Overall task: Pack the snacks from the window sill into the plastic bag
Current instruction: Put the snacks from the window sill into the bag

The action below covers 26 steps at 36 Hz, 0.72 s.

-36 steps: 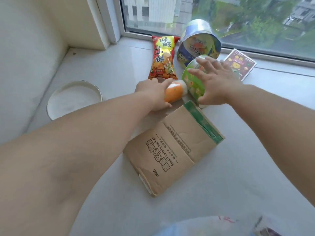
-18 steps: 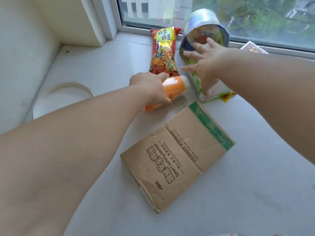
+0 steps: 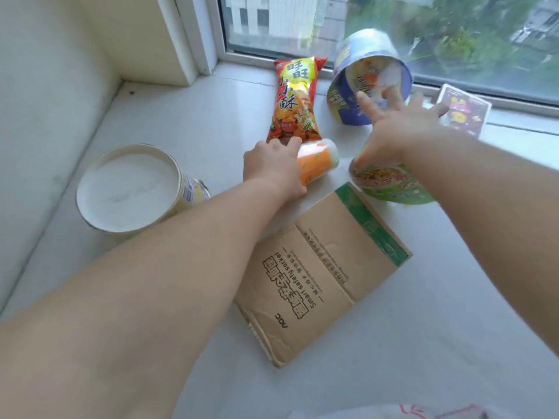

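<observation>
left hand (image 3: pixel 273 169) fingers wrapped on orange bottle (image 3: pixel 314 164) | right hand (image 3: pixel 396 128) fingers spread over green bowl (image 3: pixel 390 186) | risk: loose grab, blue bowl (image 3: pixel 363 86) rolls off sill

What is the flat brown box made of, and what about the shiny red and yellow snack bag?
The brown box looks like matte cardboard: plain tan, with fold creases and a crumpled corner. The snack bag looks like glossy plastic or foil film: it shines and is crimped at the top, though which one isn't clear.
</observation>
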Each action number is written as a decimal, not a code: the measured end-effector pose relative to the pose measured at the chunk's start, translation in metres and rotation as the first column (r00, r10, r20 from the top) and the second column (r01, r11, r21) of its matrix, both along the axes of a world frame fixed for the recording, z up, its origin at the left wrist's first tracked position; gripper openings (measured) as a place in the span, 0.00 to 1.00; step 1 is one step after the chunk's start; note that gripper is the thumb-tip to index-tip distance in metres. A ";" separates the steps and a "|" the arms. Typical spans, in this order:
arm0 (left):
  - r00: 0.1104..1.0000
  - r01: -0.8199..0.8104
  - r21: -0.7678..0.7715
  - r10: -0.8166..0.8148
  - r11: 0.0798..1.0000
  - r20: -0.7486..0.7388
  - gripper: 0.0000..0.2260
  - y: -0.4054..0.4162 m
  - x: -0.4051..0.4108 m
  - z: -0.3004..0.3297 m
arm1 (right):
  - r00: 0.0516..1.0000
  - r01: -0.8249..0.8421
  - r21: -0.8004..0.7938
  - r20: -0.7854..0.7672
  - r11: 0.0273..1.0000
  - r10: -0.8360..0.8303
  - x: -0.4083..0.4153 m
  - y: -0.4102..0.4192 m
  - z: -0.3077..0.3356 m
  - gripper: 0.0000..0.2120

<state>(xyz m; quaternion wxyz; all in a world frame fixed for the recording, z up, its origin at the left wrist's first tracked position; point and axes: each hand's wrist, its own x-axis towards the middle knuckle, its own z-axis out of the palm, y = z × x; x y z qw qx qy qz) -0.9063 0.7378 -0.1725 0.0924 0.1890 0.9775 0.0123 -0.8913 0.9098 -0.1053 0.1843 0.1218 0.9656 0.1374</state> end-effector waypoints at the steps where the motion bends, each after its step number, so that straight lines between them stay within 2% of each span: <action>1: 1.000 0.003 -0.009 -0.003 1.000 -0.002 0.34 0.001 0.007 0.000 | 1.000 -0.005 0.007 -0.029 1.000 0.005 0.009 -0.002 0.000 0.54; 5: 1.000 0.014 -0.027 -0.014 1.000 -0.002 0.37 -0.005 0.032 0.005 | 0.992 -0.061 0.008 -0.111 0.998 0.061 0.053 -0.006 0.001 0.50; 10: 0.991 -0.099 0.091 0.090 0.991 0.099 0.33 -0.043 0.070 0.020 | 0.971 0.030 -0.132 -0.233 0.991 -0.061 0.112 0.001 0.021 0.52; 17: 0.987 -0.161 0.221 0.155 0.962 0.044 0.40 -0.068 0.117 0.074 | 0.884 0.049 -0.258 -0.438 0.965 -0.163 0.172 -0.015 0.056 0.51; 20: 0.976 -0.213 0.338 0.183 0.917 0.118 0.41 -0.075 0.143 0.103 | 0.831 0.093 -0.392 -0.476 0.915 -0.288 0.203 -0.033 0.077 0.54; 23: 0.964 -0.263 0.492 0.204 0.830 0.172 0.42 -0.088 0.174 0.134 | 0.752 0.106 -0.517 -0.517 0.849 -0.409 0.239 -0.054 0.098 0.54; 26: 0.971 -0.237 0.572 0.196 0.785 0.134 0.43 -0.104 0.210 0.160 | 0.689 0.048 -0.633 -0.539 0.773 -0.484 0.277 -0.076 0.115 0.51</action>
